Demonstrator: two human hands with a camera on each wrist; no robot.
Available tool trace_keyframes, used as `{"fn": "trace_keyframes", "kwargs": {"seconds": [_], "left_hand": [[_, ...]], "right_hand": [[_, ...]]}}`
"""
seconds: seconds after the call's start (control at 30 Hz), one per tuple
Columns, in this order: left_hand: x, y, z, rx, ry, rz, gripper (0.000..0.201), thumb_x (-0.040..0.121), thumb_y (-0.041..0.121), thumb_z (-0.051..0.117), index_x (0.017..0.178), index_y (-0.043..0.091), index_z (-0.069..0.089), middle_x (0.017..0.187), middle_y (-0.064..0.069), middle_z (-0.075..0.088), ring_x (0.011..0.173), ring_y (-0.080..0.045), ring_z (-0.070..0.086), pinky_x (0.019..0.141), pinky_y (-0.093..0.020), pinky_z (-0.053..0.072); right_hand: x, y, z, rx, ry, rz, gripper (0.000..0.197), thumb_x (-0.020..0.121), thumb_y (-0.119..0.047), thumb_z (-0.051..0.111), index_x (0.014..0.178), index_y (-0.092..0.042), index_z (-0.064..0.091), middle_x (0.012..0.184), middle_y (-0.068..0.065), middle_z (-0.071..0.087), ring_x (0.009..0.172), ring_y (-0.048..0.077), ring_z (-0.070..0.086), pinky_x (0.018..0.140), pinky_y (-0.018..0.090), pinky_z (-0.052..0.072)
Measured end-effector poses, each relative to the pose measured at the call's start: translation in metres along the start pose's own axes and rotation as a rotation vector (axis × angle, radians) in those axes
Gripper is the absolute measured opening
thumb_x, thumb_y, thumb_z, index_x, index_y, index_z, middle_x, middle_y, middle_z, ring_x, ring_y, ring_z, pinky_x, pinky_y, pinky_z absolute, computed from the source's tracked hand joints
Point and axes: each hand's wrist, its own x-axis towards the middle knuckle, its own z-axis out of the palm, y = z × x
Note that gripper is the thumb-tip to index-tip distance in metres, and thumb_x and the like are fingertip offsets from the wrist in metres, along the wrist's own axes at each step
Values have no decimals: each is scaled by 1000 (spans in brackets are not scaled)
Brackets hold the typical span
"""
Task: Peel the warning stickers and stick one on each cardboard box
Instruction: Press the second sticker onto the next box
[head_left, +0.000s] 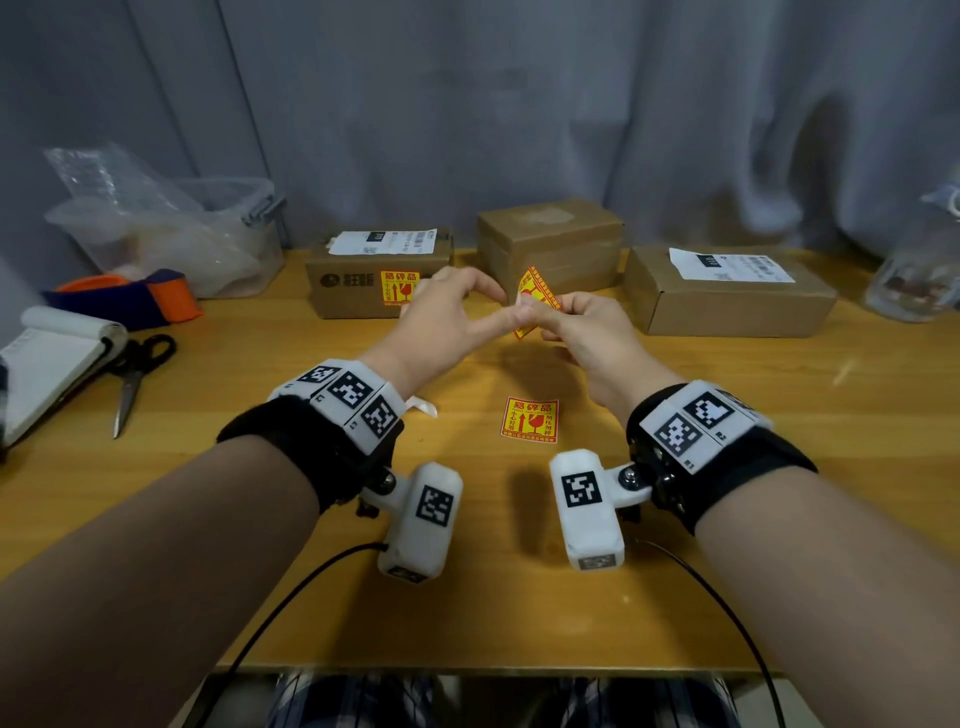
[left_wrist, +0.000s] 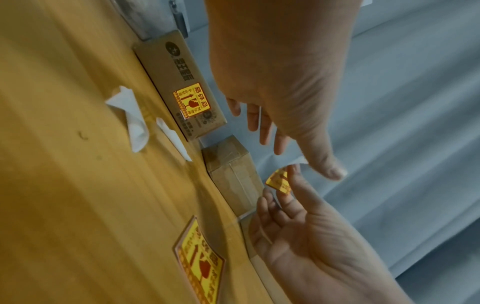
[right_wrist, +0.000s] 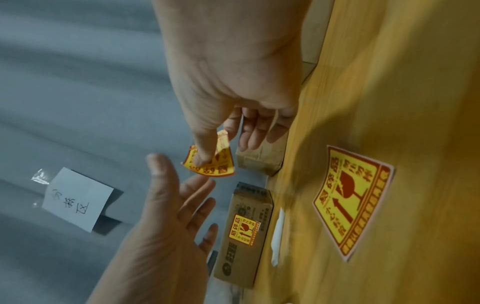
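Sticker (head_left: 535, 296) pinched by right hand (head_left: 582, 332); left hand (head_left: 452, 317) beside it, fingers relaxed

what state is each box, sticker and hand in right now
left box: sticker on its front
middle box: no sticker visible
right box: no sticker visible
held sticker: pinched, curled, off the table
spare sticker: flat on table
right hand: pinching held sticker
left hand: fingers spread, at the sticker

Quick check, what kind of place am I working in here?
Likely a home or small packing desk: a wooden table against a grey curtain, three cardboard boxes with shipping labels, and scissors.
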Motion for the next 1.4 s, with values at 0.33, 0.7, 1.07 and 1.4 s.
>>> {"fn": "trace_keyframes", "kwargs": {"seconds": [0.33, 0.7, 1.07, 1.4], "left_hand": [[13, 3, 8, -70, 111, -75, 16, 83, 34, 64, 87, 18, 66, 112, -3, 57, 113, -25, 49, 100, -47, 39], [21, 12, -2, 442, -174, -39, 13, 79, 36, 64, 81, 24, 64, 120, 5, 49, 118, -21, 34, 92, -38, 26], [68, 13, 7, 300, -62, -30, 21, 78, 37, 68, 86, 26, 53, 112, -2, 47, 110, -22, 43, 90, -33, 34], [134, -5, 39, -18, -116, -294, 85, 83, 35, 66, 147, 31, 10, 146, -19, 25, 128, -32, 41, 108, -36, 30]], "right_hand": [[2, 1, -4, -2, -35, -13, 31, 87, -41, 60, 101, -14, 64, 92, -1, 63, 92, 14, 56, 78, 26, 44], [21, -3, -28, -468, -192, -353, 42, 76, -26, 76, 115, -30, 60, 124, -1, 44, 120, 19, 44, 103, 31, 35], [73, -8, -40, -661, -92, -329, 17, 78, -24, 74, 72, -25, 58, 116, 3, 50, 121, 24, 46, 107, 36, 33], [156, -11, -69, -745, 44, -70, 21, 68, -51, 73, 59, -44, 56, 135, 12, 54, 143, 32, 21, 116, 52, 14]]}}
